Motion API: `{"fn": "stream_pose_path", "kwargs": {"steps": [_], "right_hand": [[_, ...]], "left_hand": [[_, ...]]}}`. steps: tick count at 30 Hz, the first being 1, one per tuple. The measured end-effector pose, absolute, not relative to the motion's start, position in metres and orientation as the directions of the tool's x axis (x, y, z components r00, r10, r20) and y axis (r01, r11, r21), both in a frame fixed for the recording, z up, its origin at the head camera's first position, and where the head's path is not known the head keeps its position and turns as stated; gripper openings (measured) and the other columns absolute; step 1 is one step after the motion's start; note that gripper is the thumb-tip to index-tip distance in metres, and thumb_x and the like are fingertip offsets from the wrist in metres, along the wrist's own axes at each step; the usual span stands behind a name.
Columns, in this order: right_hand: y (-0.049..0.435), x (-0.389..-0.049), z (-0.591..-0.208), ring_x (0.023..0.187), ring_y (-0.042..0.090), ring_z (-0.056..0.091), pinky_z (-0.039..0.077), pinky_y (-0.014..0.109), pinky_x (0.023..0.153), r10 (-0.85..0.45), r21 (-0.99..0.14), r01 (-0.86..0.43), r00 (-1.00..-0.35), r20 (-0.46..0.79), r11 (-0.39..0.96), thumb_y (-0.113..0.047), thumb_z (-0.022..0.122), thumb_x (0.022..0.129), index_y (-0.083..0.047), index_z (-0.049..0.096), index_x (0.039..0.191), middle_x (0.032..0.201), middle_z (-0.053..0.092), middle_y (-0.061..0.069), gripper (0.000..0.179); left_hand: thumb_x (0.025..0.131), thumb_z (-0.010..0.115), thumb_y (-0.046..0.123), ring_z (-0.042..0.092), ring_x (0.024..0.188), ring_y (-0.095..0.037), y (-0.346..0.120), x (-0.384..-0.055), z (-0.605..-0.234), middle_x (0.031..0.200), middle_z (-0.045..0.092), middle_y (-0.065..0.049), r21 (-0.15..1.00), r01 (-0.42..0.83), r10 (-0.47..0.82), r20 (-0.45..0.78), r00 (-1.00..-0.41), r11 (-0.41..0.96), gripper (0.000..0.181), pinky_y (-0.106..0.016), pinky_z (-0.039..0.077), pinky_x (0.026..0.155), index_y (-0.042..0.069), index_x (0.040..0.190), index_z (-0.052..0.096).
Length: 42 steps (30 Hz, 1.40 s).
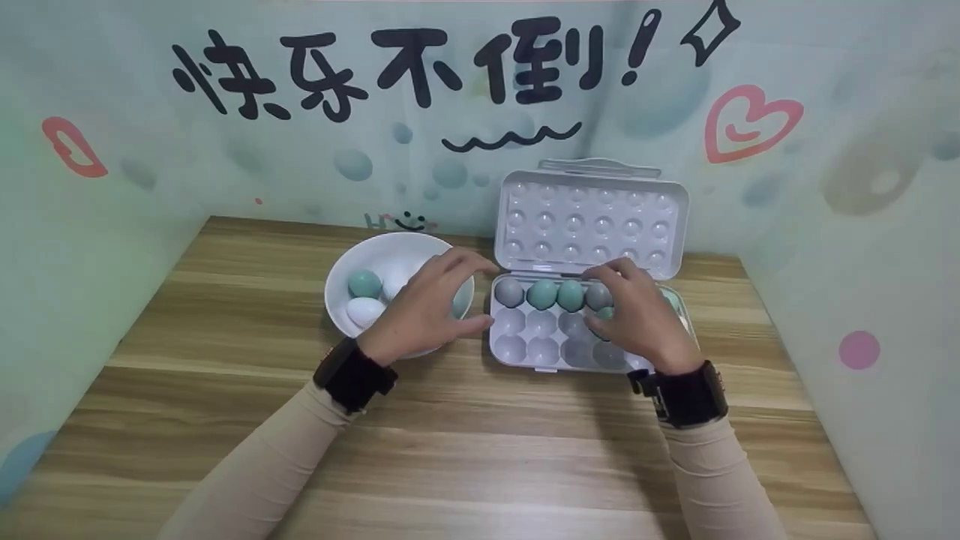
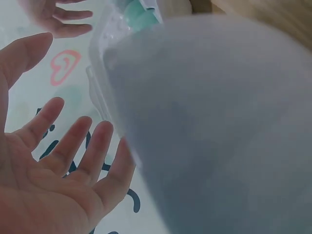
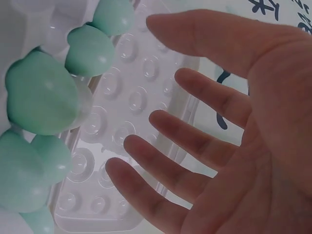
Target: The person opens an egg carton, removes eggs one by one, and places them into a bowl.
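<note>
Head view: left fingers (image 1: 471,262) wide apart near bowl (image 1: 397,251); right fingers (image 1: 611,271) spread above egg box (image 1: 541,351)

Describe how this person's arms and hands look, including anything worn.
Close-fitting beige sleeves, slightly creased near the cuffs, cover both forearms. A wide black wristband is worn on each side. The left hand and right hand are ungloved.

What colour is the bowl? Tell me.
White; the bowl shows best in the head view.
</note>
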State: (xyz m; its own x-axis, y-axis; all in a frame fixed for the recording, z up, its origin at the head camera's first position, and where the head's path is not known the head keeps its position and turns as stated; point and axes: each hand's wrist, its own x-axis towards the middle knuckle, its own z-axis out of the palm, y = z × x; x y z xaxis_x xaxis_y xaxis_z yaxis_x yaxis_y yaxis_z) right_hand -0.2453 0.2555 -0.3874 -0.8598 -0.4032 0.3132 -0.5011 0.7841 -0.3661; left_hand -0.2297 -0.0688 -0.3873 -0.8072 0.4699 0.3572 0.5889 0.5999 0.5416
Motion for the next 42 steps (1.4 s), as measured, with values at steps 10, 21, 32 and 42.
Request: {"fn": "stream_pose_path", "kwargs": {"steps": [10, 21, 32, 42], "right_hand": [[0.264, -0.248, -0.403, 0.107, 0.038, 0.061, 0.054, 0.054, 0.093, -0.452, -0.352, -0.535, -0.842, 0.294, 0.768, 0.001, 0.083, 0.075, 0.000, 0.070, 0.121, 0.116, 0.063, 0.021, 0.047], [0.266, -0.252, -0.411, 0.097, 0.036, 0.062, 0.056, 0.051, 0.089, -0.471, -0.343, -0.531, -0.847, 0.247, 0.775, 0.005, 0.078, 0.072, 0.001, 0.075, 0.108, 0.104, 0.064, 0.019, 0.036], [0.264, -0.253, -0.411, 0.091, 0.036, 0.060, 0.056, 0.052, 0.081, -0.405, -0.317, -0.429, -0.903, 0.142, 0.846, 0.008, 0.079, 0.059, 0.002, 0.075, 0.101, 0.102, 0.060, 0.018, 0.042], [0.263, -0.255, -0.409, 0.097, 0.038, 0.060, 0.054, 0.052, 0.082, -0.354, -0.320, -0.362, -0.931, 0.084, 0.876, 0.011, 0.080, 0.058, -0.001, 0.074, 0.101, 0.105, 0.065, 0.019, 0.046]], "left_hand": [[0.088, 0.088, 0.031, 0.048, 0.141, -0.023, -0.048, -0.223, -0.400, 0.148, 0.054, 0.000, 0.561, 0.582, 0.460, 0.360, -0.812, 0.589, 0.066, -0.039, 0.039, 0.120, 0.018, 0.145, 0.059], [0.087, 0.089, 0.034, 0.050, 0.139, -0.024, -0.039, -0.221, -0.411, 0.148, 0.054, -0.001, 0.548, 0.599, 0.451, 0.394, -0.801, 0.584, 0.066, -0.040, 0.041, 0.118, 0.018, 0.144, 0.060], [0.088, 0.088, 0.034, 0.052, 0.133, -0.024, -0.037, -0.221, -0.413, 0.146, 0.056, -0.001, 0.559, 0.624, 0.463, 0.419, -0.781, 0.546, 0.061, -0.039, 0.043, 0.114, 0.018, 0.141, 0.063], [0.089, 0.087, 0.034, 0.051, 0.133, -0.024, -0.034, -0.220, -0.414, 0.147, 0.056, -0.001, 0.555, 0.613, 0.470, 0.395, -0.789, 0.562, 0.059, -0.040, 0.046, 0.112, 0.019, 0.140, 0.063]]}}
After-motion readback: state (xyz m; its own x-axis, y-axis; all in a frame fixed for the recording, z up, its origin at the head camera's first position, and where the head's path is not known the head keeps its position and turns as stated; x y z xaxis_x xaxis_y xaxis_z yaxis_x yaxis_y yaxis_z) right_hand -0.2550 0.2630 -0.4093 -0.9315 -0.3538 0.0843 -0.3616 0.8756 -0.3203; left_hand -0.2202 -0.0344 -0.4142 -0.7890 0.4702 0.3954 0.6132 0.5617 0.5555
